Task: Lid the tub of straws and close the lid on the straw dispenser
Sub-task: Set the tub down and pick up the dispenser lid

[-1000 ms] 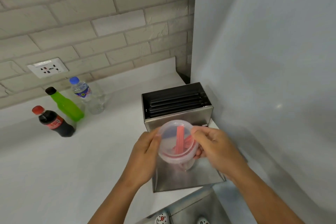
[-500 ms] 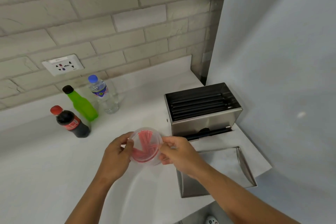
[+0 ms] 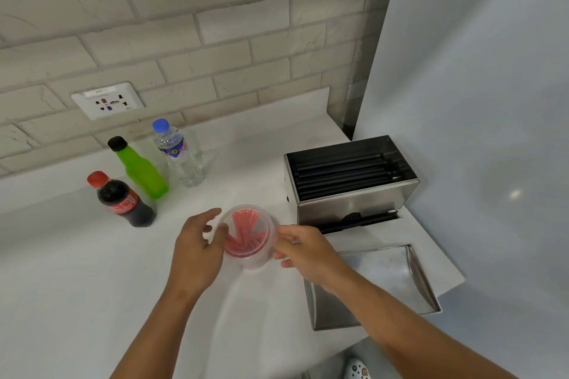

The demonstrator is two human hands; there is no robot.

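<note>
Steel lid [image 3: 388, 274] flat on table [image 3: 77, 271], 4 o'clock of tub [image 3: 251, 260], beside my right wrist. Tub of red straws [image 3: 243, 224] mid-table, looks capped: left hand [image 3: 197, 252] loose, thumb touching rim at 9; right hand [image 3: 308, 252] fingers [image 3: 279, 232] pinch rim at 3. Dispenser [image 3: 354, 200] open at 2; right hand nearer.

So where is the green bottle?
In the head view, the green bottle stands at the counter's left, between the cola bottle and the water bottle.

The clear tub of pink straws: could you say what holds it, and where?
The right hand pinches the clear round plastic tub at its right rim; the left hand touches the left rim.
</note>
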